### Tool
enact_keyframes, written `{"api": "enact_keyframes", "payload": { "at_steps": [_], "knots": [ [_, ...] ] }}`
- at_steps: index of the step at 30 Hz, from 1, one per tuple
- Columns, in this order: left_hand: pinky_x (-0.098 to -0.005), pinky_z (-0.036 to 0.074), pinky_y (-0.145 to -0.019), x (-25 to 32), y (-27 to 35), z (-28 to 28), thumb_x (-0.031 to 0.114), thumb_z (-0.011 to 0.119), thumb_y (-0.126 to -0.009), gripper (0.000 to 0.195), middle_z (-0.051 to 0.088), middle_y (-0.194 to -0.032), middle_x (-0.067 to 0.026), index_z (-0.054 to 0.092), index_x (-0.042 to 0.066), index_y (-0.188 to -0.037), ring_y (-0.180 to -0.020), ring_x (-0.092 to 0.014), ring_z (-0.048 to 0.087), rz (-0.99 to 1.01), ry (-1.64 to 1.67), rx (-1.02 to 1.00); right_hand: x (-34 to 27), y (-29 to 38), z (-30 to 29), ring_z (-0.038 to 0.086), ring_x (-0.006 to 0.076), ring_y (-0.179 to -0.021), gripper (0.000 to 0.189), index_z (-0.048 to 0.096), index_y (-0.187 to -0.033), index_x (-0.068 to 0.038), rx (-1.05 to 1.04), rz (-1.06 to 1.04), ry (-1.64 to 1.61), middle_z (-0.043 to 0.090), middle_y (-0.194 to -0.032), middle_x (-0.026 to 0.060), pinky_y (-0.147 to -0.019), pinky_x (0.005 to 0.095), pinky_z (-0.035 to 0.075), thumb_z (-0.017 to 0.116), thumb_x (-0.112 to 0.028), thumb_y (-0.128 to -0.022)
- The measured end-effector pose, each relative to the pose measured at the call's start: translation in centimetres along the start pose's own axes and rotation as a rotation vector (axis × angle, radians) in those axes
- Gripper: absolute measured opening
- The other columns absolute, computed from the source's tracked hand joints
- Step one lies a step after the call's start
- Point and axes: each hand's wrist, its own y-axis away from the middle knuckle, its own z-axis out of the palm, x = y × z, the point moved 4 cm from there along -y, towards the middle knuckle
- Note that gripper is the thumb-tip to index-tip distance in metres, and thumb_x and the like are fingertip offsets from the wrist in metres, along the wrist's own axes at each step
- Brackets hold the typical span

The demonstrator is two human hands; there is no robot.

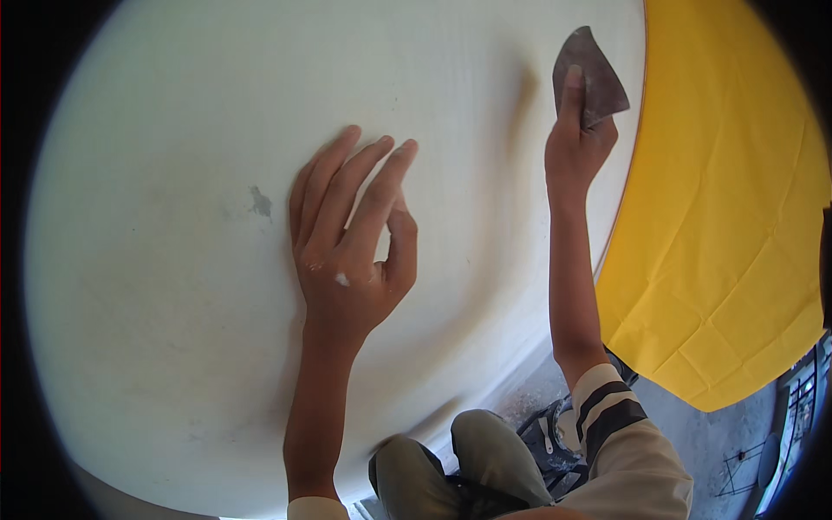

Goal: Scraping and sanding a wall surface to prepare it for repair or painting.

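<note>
Before me spreads a broad white painted wall [195, 305] with a small grey bare patch [260, 202] and faint yellowish smudges. My left hand [348, 240] lies against it, fingers a little apart and bent, thumb tucked below, and holds nothing. White dust marks its knuckles and back. Up at the right, my right hand [578, 156] pinches a dark, worn sheet of sandpaper [601, 81], thumb on the near face and the other fingers hidden behind. The sheet's top curls to a point. Whether it touches the wall I cannot tell.
A creased yellow cloth [708, 208] hangs along the wall's right edge. Beneath my right arm stands a dark container [543, 448] with a pale-handled tool. My bent knees [500, 448] are at the bottom. A thin-legged stool [767, 461] stands on the grey floor [702, 442] near a window [796, 413].
</note>
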Motion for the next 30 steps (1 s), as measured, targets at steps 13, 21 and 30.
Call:
{"api": "enact_keyframes", "payload": {
  "at_steps": [13, 21, 30],
  "knots": [
    [-0.0501, 0.035, -0.115, 2.0, -0.6, 2.2, 0.012, 0.048, -0.093, 0.049, 0.055, -0.145, -0.0195, 0.057, 0.004, -0.141, -0.141, -0.037, 0.044, -0.083, -0.054, -0.068, 0.2, -0.9, 6.8, 0.021, 0.0401, -0.152, 0.048, 0.041, -0.151, -0.004, -0.387, -0.387, 0.111, 0.035, -0.161, 0.0134, -0.121, 0.0506, 0.020, 0.047, -0.011, -0.104],
    [-0.0526, 0.042, -0.106, 4.3, 6.6, -1.4, 0.006, 0.049, -0.091, 0.055, 0.068, -0.118, -0.0294, 0.036, 0.000, -0.145, -0.123, -0.040, 0.062, -0.139, 0.334, -0.094, -2.1, 9.2, 3.3, 0.018, 0.0472, -0.151, 0.068, 0.035, -0.155, -0.004, -0.593, -0.305, 0.252, 0.028, -0.162, 0.0216, -0.120, 0.0564, 0.018, 0.053, 0.002, -0.090],
    [-0.0560, 0.032, -0.115, 2.5, -2.1, -8.1, 0.011, 0.039, -0.099, 0.053, 0.068, -0.116, -0.0308, 0.024, -0.008, -0.146, -0.127, -0.049, 0.054, -0.167, 0.091, -0.127, -5.0, 15.5, 3.4, 0.009, 0.0512, -0.151, 0.063, 0.020, -0.155, 0.010, -0.483, 0.008, 0.309, 0.015, -0.163, 0.0310, -0.122, 0.0558, 0.005, 0.037, -0.014, -0.100]
  ]
}}
